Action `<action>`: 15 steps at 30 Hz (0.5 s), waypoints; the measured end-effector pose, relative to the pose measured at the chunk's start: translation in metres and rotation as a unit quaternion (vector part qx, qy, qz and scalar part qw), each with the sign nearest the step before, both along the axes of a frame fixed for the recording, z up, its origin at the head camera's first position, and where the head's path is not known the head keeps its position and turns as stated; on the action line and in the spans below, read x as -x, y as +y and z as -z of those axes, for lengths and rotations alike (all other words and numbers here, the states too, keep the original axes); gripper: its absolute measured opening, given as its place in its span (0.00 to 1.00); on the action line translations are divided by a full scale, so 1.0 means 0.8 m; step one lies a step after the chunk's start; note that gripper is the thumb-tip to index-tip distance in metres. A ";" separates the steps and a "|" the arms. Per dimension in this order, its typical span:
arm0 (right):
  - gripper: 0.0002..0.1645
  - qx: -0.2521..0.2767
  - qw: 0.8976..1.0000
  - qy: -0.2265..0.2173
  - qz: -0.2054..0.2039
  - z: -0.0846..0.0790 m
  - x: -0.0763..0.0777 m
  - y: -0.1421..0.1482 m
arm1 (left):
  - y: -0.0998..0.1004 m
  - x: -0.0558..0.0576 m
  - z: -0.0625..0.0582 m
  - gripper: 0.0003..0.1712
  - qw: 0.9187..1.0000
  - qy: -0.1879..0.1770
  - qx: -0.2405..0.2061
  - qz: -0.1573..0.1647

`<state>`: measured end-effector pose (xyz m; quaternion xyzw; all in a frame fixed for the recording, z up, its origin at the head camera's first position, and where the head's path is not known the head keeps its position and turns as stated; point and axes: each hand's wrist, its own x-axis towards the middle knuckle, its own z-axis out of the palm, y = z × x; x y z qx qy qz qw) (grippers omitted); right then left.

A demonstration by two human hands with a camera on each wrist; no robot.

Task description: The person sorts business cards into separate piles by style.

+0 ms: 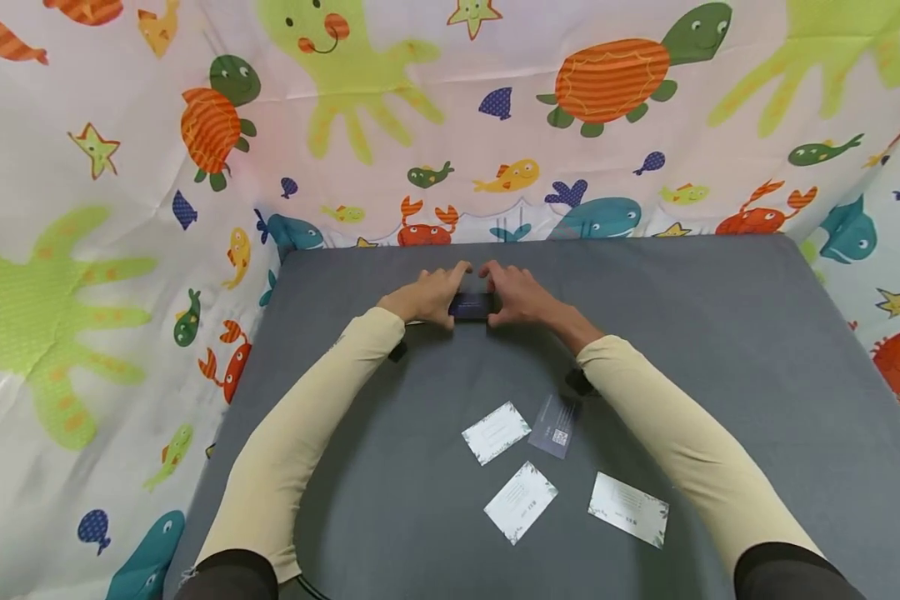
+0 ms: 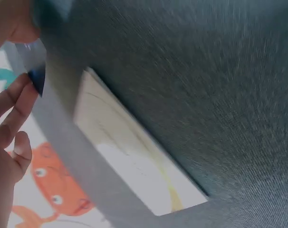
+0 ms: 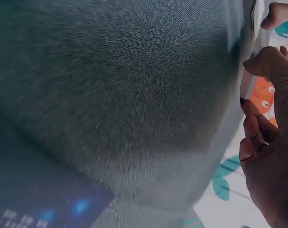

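Note:
A dark purple card (image 1: 471,306) is held level between both hands near the back of the table. My left hand (image 1: 431,296) pinches its left end, thumb on the near side and fingers on the far side. The right hand (image 1: 521,296) grips the opposite end in the same way. In the left wrist view, the card's dark corner (image 2: 38,78) shows at the fingertips. From the right wrist, its pale thin edge (image 3: 247,83) runs between thumb and fingers. Beneath the left wrist lies a flat white rectangular piece (image 2: 134,152) with a thick edge, mostly hidden in the head view.
Nearer the front lie three white cards with leafy corners: one (image 1: 497,433) at the left, another (image 1: 521,502) below it, a third (image 1: 628,509) to the right. A purple card (image 1: 553,427) with a square code lies beside them. A patterned curtain (image 1: 390,125) borders the grey table.

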<state>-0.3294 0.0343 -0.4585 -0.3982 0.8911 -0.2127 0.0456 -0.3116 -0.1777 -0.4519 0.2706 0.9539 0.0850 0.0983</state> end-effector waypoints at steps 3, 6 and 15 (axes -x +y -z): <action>0.49 -0.018 0.999 -0.033 0.004 0.011 -0.003 -0.009 | -0.007 -0.004 0.017 0.56 1.000 -0.017 -0.005 -0.006; 0.49 -0.044 0.997 -0.063 0.019 0.009 -0.004 -0.010 | -0.005 -0.007 0.020 0.53 1.000 -0.021 -0.023 -0.003; 0.41 -0.021 0.999 -0.024 0.014 -0.011 -0.026 0.022 | 0.040 -0.042 0.001 0.38 0.997 0.071 -0.027 0.013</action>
